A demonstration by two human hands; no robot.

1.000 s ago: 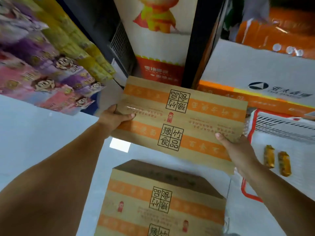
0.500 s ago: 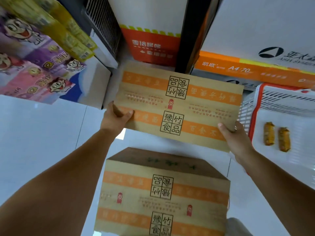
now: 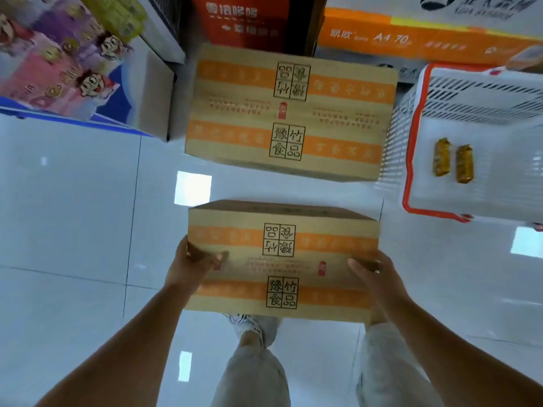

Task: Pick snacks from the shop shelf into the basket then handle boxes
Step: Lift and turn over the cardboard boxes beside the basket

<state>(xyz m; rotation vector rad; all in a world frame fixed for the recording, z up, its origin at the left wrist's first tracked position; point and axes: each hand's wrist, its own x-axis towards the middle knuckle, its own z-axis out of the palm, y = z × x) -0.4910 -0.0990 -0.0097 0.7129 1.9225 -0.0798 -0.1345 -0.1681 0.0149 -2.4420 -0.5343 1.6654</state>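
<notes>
While both hands clasp it, the near box [image 3: 282, 259] sits level in front of the person's legs, its near edge covering part of a shoe [image 3: 252, 324]; the left hand [image 3: 191, 265] grips the left side, thumb laid across the top face, fingers curled round the edge; the right hand [image 3: 373, 271] grips the right side likewise, thumb on top, its other fingers hidden behind the box. Beyond it, well apart, the far box [image 3: 293, 113] rests on the white floor [image 3: 73, 215], its back close to a red carton [image 3: 244, 24]; whether they touch I cannot tell. Just right of the far box stands the basket [image 3: 470, 95], white with a red handle; two bars [image 3: 442, 160] lie side by side on its bottom. Bright packs [image 3: 58, 69] fill the shelf at upper left; a paper carton [image 3: 411, 39] lies behind the basket.
</notes>
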